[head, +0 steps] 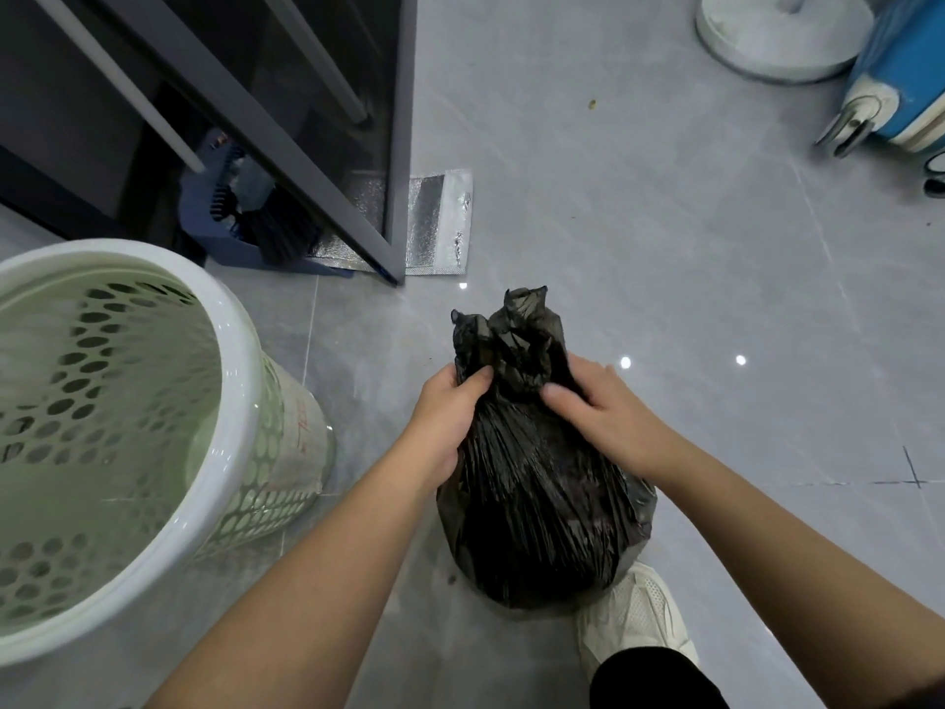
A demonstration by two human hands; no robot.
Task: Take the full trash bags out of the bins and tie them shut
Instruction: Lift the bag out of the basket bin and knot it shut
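A full black trash bag (537, 504) stands on the grey tiled floor in front of me, its top gathered into a twisted knot (516, 340). My left hand (447, 417) grips the bag's neck from the left, thumb pressed into the plastic. My right hand (598, 406) holds the neck from the right, fingers curled on the bag just under the knot. A pale green perforated bin (169, 524) with a white rim stands at the left, with no bag inside.
A dark glass cabinet door frame (394, 145) stands behind the bin, with a blue dustpan and brush (245, 222) and a silver foil pouch (434, 222) at its foot. A blue suitcase (895, 84) and a white round base (782, 33) are at the far right. My white shoe (634, 616) is under the bag.
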